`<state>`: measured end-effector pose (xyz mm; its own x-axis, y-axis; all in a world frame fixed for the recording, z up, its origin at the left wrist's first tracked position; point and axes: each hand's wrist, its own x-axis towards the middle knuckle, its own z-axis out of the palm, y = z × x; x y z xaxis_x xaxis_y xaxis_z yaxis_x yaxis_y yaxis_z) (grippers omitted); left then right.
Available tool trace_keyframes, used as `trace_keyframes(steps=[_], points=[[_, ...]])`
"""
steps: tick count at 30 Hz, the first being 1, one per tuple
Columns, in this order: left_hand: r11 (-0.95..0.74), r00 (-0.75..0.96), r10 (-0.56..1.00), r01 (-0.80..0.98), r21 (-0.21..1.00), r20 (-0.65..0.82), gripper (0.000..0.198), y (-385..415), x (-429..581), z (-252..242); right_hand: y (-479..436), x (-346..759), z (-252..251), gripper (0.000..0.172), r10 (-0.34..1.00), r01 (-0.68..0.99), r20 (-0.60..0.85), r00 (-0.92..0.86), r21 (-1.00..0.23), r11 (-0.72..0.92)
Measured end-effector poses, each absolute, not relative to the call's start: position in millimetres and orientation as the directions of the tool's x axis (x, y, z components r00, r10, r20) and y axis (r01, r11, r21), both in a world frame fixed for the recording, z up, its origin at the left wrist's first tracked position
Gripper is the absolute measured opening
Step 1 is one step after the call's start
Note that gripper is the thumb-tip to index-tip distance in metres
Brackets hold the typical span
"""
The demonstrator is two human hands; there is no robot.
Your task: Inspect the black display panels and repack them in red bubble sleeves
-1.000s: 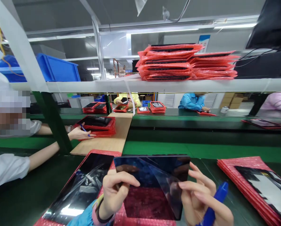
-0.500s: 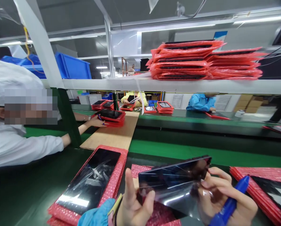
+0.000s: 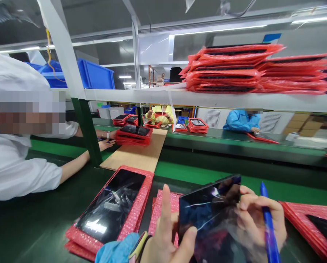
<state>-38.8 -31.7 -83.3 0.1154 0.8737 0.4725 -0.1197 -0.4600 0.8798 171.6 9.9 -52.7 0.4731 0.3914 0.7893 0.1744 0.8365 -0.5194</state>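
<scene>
I hold a glossy black screen panel (image 3: 207, 215) tilted up between both hands, low in the middle of the view. My left hand (image 3: 166, 237) grips its left edge, index finger sticking up. My right hand (image 3: 256, 223) grips its right edge and also clasps a blue pen (image 3: 268, 226). A red bubble-wrap sheet (image 3: 162, 208) lies under the panel on the green belt (image 3: 29, 226).
Left of the hands, another black panel (image 3: 111, 208) lies on red bubble wrap. More red-wrapped panels (image 3: 311, 223) lie at right. A co-worker's arm (image 3: 78, 164) reaches toward a stack (image 3: 133, 135) on a board (image 3: 138, 155). Red stacks (image 3: 235, 69) fill the overhead shelf.
The panel has tipped from facing me flat to a steeper tilt and shifted right. My left index finger lifted off it. The view swung left, showing more of the co-worker.
</scene>
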Motion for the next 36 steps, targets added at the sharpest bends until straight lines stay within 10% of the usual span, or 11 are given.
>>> trace_keyframes(steps=[12,21,36], points=[[-0.444,0.117,0.877,-0.168,0.880,0.465,0.063,-33.7,-34.1,-52.8,21.6,171.3,-54.2,0.032,0.628,-0.060,0.610,0.484,-0.692,0.719],[-0.220,0.356,0.809,-0.554,0.803,0.467,0.065,-11.5,-42.9,-23.8,12.1,167.5,-44.9,0.028,0.854,-0.236,0.294,0.429,-0.876,0.421],[0.008,0.327,0.897,-0.683,0.730,0.296,0.068,1.4,-38.4,-13.1,10.7,165.0,-33.7,0.035,0.845,-0.521,-0.008,0.535,-0.791,0.322]])
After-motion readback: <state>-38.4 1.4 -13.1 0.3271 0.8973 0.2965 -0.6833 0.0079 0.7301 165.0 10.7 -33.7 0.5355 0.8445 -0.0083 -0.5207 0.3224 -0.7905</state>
